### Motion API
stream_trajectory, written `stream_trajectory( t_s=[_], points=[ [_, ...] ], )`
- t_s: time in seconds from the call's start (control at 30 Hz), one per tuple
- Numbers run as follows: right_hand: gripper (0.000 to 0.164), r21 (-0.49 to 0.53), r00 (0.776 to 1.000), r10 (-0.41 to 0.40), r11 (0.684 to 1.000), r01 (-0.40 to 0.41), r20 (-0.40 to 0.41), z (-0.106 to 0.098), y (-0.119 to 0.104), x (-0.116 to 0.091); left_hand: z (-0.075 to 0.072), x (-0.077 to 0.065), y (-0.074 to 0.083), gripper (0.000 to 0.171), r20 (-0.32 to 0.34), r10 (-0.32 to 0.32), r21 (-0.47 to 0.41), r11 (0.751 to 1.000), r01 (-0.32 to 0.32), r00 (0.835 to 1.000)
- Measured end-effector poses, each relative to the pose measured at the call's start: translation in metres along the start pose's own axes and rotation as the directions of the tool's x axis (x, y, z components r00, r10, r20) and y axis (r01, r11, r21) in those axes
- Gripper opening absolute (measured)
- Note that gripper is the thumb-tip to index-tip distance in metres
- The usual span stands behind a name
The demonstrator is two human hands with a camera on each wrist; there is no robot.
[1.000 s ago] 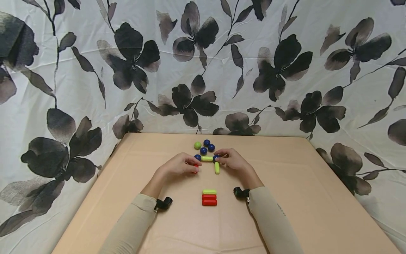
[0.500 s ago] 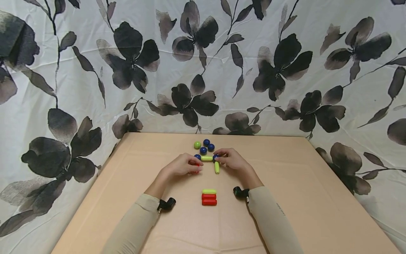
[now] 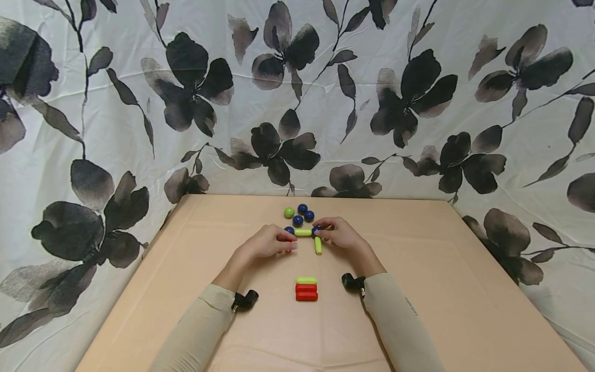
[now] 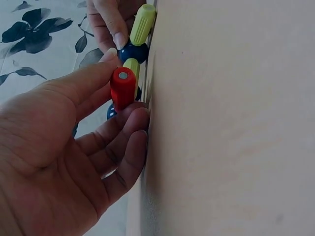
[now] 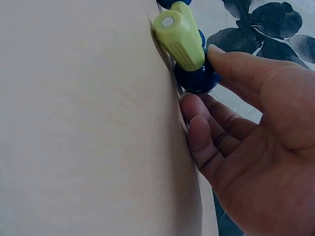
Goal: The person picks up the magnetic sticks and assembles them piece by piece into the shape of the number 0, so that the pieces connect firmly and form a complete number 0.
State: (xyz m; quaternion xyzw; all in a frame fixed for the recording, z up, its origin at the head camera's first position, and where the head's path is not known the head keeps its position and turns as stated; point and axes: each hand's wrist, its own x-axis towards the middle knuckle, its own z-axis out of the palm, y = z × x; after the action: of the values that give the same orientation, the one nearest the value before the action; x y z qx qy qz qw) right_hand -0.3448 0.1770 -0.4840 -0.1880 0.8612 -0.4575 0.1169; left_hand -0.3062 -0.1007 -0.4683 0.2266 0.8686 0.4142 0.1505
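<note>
My left hand (image 3: 266,242) pinches a red magnetic rod (image 4: 123,89) between thumb and fingers, just below the left blue ball (image 3: 289,229). Whether rod and ball touch is hidden by the fingers. A yellow-green rod (image 3: 303,233) runs from that ball to a second blue ball (image 5: 196,81), which my right hand (image 3: 343,236) pinches. From this second ball another yellow-green rod (image 3: 318,246) points toward the person. A pale magnet tip shows on its free end in the right wrist view, and one on the red rod in the left wrist view.
Behind the hands lie a green ball (image 3: 289,212) and several loose blue balls (image 3: 309,216). Nearer the person, a yellow-green rod (image 3: 306,280) lies beside two red rods (image 3: 307,296). A floral cloth (image 3: 348,119) hangs beyond the tan table (image 3: 418,289).
Over the first half second my left hand shifts slightly to the right with the red rod, covering more of it. Since then it barely moves. The right hand keeps its place on the ball.
</note>
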Motion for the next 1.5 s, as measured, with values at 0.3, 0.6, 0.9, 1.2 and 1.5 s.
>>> stream_trajectory(
  t_s=[0.3, 0.6, 0.9, 1.2, 1.5],
  points=[
    [0.032, -0.011, 1.000, -0.007, 1.000, 0.007, -0.008, 0.001, -0.002, 0.000, -0.006, -0.003, -0.002, 0.026, -0.033, 0.016, 0.023, 1.000, -0.016, 0.999],
    [0.032, -0.005, 1.000, 0.001, 1.000, -0.001, -0.007, 0.002, 0.000, -0.001, -0.003, 0.011, -0.012, 0.023, -0.311, 0.051, 0.074, 0.997, -0.029, 0.949],
    [0.032, 0.036, 1.000, 0.017, 0.999, -0.017, 0.000, 0.003, 0.000, 0.000, 0.006, 0.016, -0.023, 0.024, -0.309, -0.024, -0.044, 0.999, 0.011, 0.951],
    [0.033, 0.008, 1.000, 0.023, 1.000, -0.023, -0.006, 0.001, -0.011, 0.002, 0.006, 0.016, -0.028, 0.026, -0.317, -0.029, -0.098, 0.995, -0.002, 0.948],
    [0.029, -0.099, 0.982, 0.019, 0.994, -0.038, -0.186, -0.002, -0.020, 0.017, 0.007, 0.018, -0.031, 0.026, -0.334, -0.019, -0.097, 0.995, -0.014, 0.942]
  ],
)
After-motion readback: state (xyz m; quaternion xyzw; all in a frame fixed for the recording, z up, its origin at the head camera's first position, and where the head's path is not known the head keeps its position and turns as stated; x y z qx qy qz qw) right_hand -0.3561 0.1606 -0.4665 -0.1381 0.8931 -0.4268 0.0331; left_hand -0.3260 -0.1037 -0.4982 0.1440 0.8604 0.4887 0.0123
